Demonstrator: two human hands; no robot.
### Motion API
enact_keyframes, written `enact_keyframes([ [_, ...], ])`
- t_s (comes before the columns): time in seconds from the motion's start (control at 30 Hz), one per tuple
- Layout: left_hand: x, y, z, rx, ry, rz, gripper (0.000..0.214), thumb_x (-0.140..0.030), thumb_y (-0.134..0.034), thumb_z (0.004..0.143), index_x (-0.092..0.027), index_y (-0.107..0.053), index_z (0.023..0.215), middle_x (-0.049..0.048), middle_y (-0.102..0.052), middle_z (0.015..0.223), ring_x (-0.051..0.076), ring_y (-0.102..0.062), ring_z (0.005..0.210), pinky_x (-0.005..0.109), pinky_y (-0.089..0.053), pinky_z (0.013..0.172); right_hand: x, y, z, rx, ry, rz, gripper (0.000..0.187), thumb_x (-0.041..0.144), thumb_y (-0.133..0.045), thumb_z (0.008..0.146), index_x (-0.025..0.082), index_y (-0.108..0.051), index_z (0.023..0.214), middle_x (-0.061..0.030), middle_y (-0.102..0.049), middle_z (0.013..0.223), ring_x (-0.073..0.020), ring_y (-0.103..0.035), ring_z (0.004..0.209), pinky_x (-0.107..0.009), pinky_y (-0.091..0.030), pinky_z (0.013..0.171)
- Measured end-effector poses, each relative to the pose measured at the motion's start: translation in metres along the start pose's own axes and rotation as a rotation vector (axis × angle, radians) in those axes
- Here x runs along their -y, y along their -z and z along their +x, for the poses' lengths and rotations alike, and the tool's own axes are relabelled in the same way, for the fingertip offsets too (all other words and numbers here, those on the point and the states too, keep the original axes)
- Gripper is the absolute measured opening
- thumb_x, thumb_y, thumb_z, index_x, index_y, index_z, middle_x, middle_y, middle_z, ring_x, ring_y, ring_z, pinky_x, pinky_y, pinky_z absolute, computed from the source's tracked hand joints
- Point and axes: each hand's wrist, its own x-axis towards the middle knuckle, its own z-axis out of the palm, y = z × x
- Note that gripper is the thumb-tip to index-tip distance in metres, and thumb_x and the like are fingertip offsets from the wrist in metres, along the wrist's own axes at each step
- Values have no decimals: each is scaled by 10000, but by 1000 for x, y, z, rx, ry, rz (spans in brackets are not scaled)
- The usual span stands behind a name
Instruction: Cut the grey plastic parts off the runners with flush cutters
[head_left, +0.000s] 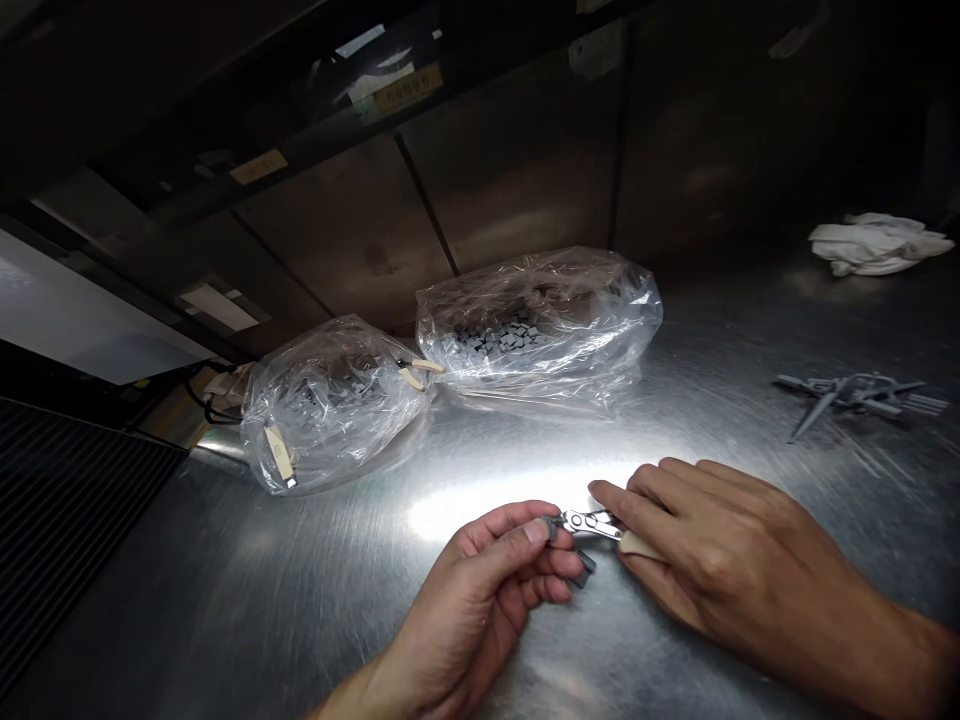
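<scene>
Holding steel nippers [589, 521] in right hand [739, 565], grey plastic [583, 563] in left [487, 605].

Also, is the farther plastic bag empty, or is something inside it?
Not empty: the farther plastic bag holds small gray pieces, seen through its clear film.

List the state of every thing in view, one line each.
Left hand, pinching grey plastic part
Grey plastic part, held in fingers
Right hand, holding side cutters
Side cutters, tips at grey plastic part
Nearer clear plastic bag, puffed, grey pieces inside
Farther clear plastic bag, puffed, grey pieces inside
Grey plastic sprue, lying flat
White cloth, crumpled
Stainless steel table, scratched
</scene>
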Motion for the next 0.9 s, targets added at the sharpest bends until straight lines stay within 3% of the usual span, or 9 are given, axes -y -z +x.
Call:
enact_keyframes([
  [0.3, 2, 1, 0, 3, 8, -1, 153, -127, -782, 854, -85, -793, 1001, 97, -774, 855, 133, -731, 746, 209, -571, 696, -5, 0, -3, 37, 13, 58, 212, 134, -589, 885, 172, -637, 1088, -11, -600, 789, -204, -595, 651, -346, -422, 597],
  [0.47, 2, 2, -1, 8, -9, -8, 135, -101, -727, 891, -81, -773, 1017, 90, -758, 862, 135, -730, 739, 211, -568, 675, -11, 1, -2, 6, -71, 210, 211, 122, -571, 910, 193, -649, 1093, 3, -601, 768, -170, -583, 632, -304, -430, 577],
  [0.63, -6, 3, 3, -43, -96, -22, 167, -83, -646, 926, -86, -747, 1059, 85, -746, 855, 126, -712, 700, 218, -569, 659, 0, 2, 5, 166, -67, 589, 268, 53, -588, 850, 231, -630, 1045, 4, -676, 913, -168, -612, 795, -318, -467, 736],
  [0.73, -9, 4, 5, -58, -136, -21, 129, -81, -611, 923, -97, -725, 981, 78, -727, 837, 134, -704, 694, 224, -567, 650, 6, 0, 6, 249, -40, 633, 328, 16, -584, 828, 237, -615, 1068, 12, -689, 978, -183, -612, 876, -368, -456, 842],
  [0.9, -8, 4, 4, -32, -102, -15, 139, -100, -556, 922, -112, -692, 893, 82, -704, 853, 140, -688, 699, 224, -558, 627, 6, -3, 5, 335, -43, 635, 255, 23, -527, 902, 232, -609, 1023, 2, -672, 921, -182, -585, 815, -376, -451, 779],
])
